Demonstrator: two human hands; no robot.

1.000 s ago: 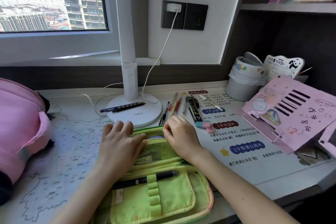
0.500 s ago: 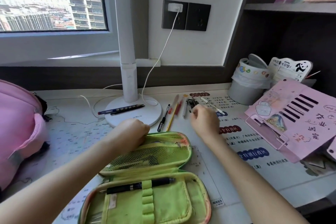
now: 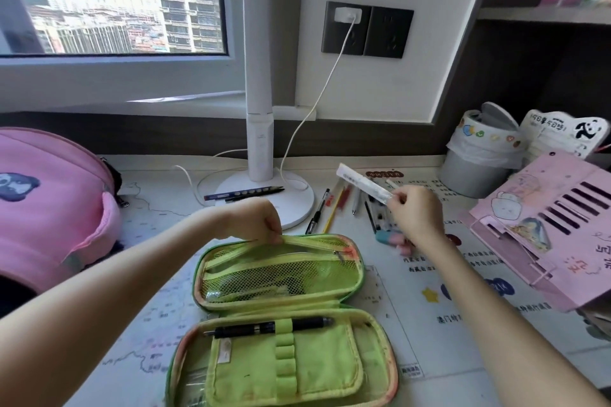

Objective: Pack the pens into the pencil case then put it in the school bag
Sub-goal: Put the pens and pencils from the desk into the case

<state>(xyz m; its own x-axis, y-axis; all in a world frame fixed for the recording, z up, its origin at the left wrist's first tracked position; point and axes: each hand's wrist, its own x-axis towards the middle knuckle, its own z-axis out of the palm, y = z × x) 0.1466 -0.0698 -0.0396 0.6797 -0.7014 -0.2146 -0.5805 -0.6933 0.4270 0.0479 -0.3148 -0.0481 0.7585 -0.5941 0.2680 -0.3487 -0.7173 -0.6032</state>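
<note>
A green pencil case (image 3: 281, 317) lies open on the desk in front of me, with a black pen (image 3: 267, 328) tucked under its elastic loops. My left hand (image 3: 261, 221) pinches the top edge of the case's mesh pocket. My right hand (image 3: 415, 215) holds a long white packet (image 3: 365, 183) lifted above the desk. Several loose pens and pencils (image 3: 334, 208) lie beside the lamp base, and two more pens (image 3: 244, 193) rest on it. The pink school bag (image 3: 53, 205) sits at the left edge.
A white desk lamp (image 3: 261, 142) with its cable stands behind the case. A lined bin (image 3: 479, 158) and a pink folding book stand (image 3: 545, 228) fill the right side. A blue-pink eraser (image 3: 390, 237) lies under my right hand.
My right hand has left the case, reached to the loose pens and lifted the white packet. My left hand shifted from lying flat on the mesh pocket to pinching its top edge.
</note>
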